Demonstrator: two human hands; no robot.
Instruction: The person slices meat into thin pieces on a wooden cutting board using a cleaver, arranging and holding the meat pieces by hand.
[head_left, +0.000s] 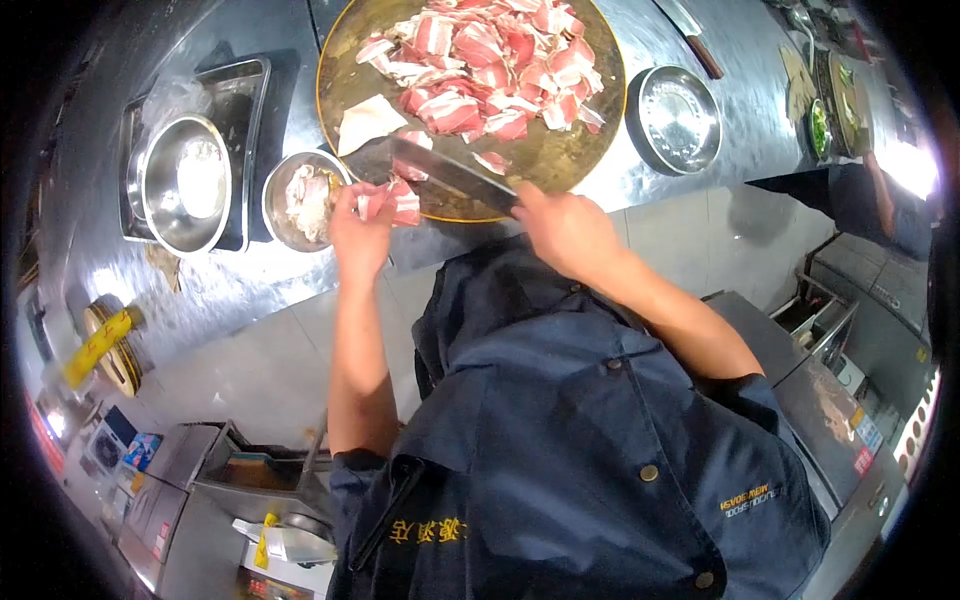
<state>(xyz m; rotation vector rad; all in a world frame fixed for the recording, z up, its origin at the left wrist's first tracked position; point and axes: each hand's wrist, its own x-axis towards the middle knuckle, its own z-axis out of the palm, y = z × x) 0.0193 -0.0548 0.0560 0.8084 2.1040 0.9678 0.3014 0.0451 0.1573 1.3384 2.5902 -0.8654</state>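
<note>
My right hand (pixel 560 228) is wrapped round the handle of a knife, whose broad blade (pixel 448 172) lies over the near part of the round cutting board (pixel 585 165). Closed on a slice of pink-and-white meat (pixel 400 203), my left hand (pixel 360 228) is at the board's near left edge, beside a small steel bowl (pixel 275 205) holding pale scraps. A heap of sliced meat (pixel 490 60) covers the board's far part. One pale, flat piece (pixel 370 124) lies at its left.
Left on the steel counter (pixel 290 90), a metal bowl (pixel 160 185) sits in a dark tray (pixel 255 110). Right of the board are a round metal pan (pixel 680 120) and another knife's brown handle (pixel 704 58). A person's dark sleeve (pixel 850 195) shows at far right.
</note>
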